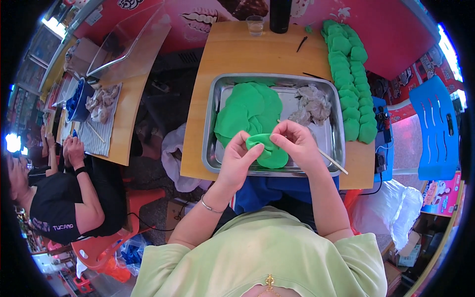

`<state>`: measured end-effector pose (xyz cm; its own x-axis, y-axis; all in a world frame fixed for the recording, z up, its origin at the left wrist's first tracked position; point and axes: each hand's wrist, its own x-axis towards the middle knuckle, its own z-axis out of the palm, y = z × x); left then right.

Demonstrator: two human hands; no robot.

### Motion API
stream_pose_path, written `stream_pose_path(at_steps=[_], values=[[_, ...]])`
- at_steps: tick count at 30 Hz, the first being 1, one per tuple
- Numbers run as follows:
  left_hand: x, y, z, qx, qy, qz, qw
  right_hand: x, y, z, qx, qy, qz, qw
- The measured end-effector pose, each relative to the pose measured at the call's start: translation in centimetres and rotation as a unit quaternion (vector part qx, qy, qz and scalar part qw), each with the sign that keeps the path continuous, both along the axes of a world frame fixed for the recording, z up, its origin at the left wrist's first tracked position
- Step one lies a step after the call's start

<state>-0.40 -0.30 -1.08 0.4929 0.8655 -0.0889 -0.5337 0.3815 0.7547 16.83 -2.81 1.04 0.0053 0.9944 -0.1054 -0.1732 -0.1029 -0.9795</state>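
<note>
Your two hands meet over the near edge of the metal tray (213, 148), closed together on one green dumpling wrapper (261, 141) folded between them. Your left hand (237, 158) cups it from below and the side, thumb pressed against the fold; your right hand (296, 143) pinches the other end with its fingertips. Whether any filling sits inside the fold is hidden by your fingers. A thin wooden stick (332, 161) juts out from under your right hand toward the tray's right near corner; its inner end is covered by the hand, so you cannot tell how it is held.

Just under the folded piece lies another round green wrapper, and behind it a stack of flat green wrappers (247, 109) overlapping across the tray's left half. In the tray's far right part sits a lump of pale grey-pink filling (311, 106).

The tray rests on a wooden table (232, 54). Along its right side runs a double row of finished green dumplings (349, 74). At the far edge stand a small clear glass (255, 24) and a dark bottle (280, 15), whose top is cut off by the frame.

Far left, another person (64, 198) in a black shirt sits at a second table, face partly out of view.
</note>
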Motion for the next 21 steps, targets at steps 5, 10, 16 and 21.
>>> stream_pose_path(at_steps=[5, 10, 16, 21], values=[[-0.1, -0.2, 0.4, 0.038, 0.000, -0.035, 0.999, -0.3, 0.3, -0.1, 0.004, 0.042, 0.001, 0.999], [-0.9, 0.7, 0.3, 0.048, -0.003, -0.088, 0.995, -0.6, 0.2, 0.2, -0.035, 0.097, 0.006, 0.995], [-1.8, 2.3, 0.6, 0.069, 0.043, -0.149, 0.985, -0.3, 0.1, 0.6, -0.032, 0.069, 0.001, 0.997], [-2.0, 2.3, 1.1, 0.113, 0.095, -0.135, 0.980, -0.6, -0.5, 2.5, 0.006, -0.043, 0.050, 0.998]])
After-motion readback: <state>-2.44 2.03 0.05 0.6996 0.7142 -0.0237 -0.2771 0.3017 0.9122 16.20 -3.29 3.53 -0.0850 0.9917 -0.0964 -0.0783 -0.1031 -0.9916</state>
